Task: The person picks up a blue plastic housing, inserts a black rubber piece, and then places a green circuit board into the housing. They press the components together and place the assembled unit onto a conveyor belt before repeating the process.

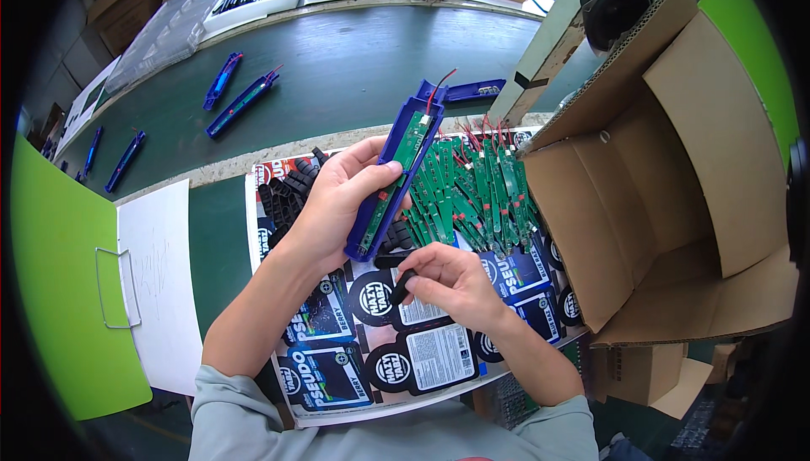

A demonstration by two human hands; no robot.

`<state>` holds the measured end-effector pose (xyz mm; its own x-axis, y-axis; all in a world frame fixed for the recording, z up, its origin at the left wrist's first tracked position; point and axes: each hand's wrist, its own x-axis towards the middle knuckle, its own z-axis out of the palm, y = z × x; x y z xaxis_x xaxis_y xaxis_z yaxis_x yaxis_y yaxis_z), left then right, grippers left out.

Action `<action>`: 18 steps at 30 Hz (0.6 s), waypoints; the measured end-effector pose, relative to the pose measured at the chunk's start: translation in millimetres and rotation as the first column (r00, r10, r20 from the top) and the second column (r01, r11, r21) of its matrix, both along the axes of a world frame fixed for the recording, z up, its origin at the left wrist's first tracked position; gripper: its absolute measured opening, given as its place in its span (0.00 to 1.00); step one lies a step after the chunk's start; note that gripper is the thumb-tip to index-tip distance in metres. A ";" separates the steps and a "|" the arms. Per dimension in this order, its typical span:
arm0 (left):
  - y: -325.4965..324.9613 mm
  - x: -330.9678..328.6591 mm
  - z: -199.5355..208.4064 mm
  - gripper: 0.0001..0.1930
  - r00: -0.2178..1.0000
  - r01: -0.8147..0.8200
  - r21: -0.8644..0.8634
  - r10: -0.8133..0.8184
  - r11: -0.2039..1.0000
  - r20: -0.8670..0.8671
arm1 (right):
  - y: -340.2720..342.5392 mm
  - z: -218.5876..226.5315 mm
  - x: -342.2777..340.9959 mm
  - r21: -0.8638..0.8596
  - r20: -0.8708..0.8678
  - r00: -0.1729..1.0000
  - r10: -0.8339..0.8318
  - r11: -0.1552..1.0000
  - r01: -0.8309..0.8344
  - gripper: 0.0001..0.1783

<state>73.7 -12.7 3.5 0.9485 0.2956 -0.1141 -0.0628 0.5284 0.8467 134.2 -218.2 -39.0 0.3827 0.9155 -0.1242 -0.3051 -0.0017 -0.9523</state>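
Observation:
My left hand [359,178] is closed round a long blue plastic housing [361,229], tilted with its far end up and to the right. Inside the housing lies a narrow green circuit board [411,142], with a red wire rising from its far end. Between the thumb and fingers of my right hand [451,284] is a small black part [403,287], just below the housing's near end. Several loose green circuit boards [481,191] with red wires are heaped beyond my right hand. A pile of black parts [291,191] sits left of my left wrist, partly hidden.
A printed sheet [405,360] covers the work surface. At right an open cardboard box [641,199] leans inward. Across the green belt [337,56] lie several blue housings [242,104]; another blue piece [474,90] rests near a metal post [548,48]. A green clipboard [76,275] stands left.

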 end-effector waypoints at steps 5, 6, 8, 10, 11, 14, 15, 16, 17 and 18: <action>-1.7 4.3 -0.9 0.17 0.998 -0.050 0.024 0.050 0.998 0.029 | 2.4 -3.8 -0.9 -0.044 0.019 0.999 0.038 0.998 -0.037 0.13; -2.2 5.7 -2.0 0.16 0.996 -0.067 0.026 0.066 0.997 0.052 | 2.1 -4.2 -0.9 -0.040 0.024 0.999 0.035 0.999 -0.034 0.13; -1.1 5.8 -3.2 0.16 0.996 -0.072 0.028 0.071 0.997 0.046 | 2.5 -4.8 -0.9 -0.044 0.031 0.999 0.028 0.999 -0.027 0.13; -1.1 5.7 -4.3 0.19 0.995 -0.091 0.029 0.090 0.995 0.032 | 2.6 -5.3 -0.5 -0.038 0.034 0.999 0.032 0.999 -0.030 0.13; -1.4 5.4 -3.9 0.20 0.996 -0.093 0.028 0.092 0.995 0.008 | 2.5 -6.2 -0.6 -0.038 0.042 0.999 0.032 0.999 -0.030 0.13; -4.3 6.9 -4.0 0.17 0.990 -0.140 0.000 0.140 0.990 0.012 | 2.6 -7.2 -0.8 -0.031 0.047 0.998 0.031 0.999 -0.030 0.13; -4.5 6.9 -3.2 0.17 0.990 -0.140 0.003 0.140 0.990 0.013 | 2.7 -7.5 -0.9 -0.028 0.043 0.999 0.032 0.999 -0.030 0.13; -4.7 6.7 -2.5 0.17 0.990 -0.140 0.001 0.140 0.990 0.011 | 2.6 -7.7 -1.4 -0.026 0.043 0.999 0.031 0.999 -0.030 0.13; -4.7 6.5 -2.0 0.17 0.990 -0.141 -0.001 0.141 0.990 0.007 | 2.5 -8.1 -1.8 -0.029 0.047 0.999 0.027 0.999 -0.025 0.13; -4.4 6.4 -2.1 0.17 0.990 -0.140 0.002 0.140 0.990 0.007 | 2.5 -8.3 -2.1 -0.032 0.052 0.998 0.023 0.999 -0.021 0.13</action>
<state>80.1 -17.1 1.4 0.8985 0.4258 -0.1071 -0.1418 0.5122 0.8471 132.1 -215.8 -47.3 0.3691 0.9198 -0.1330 -0.2545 -0.0376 -0.9663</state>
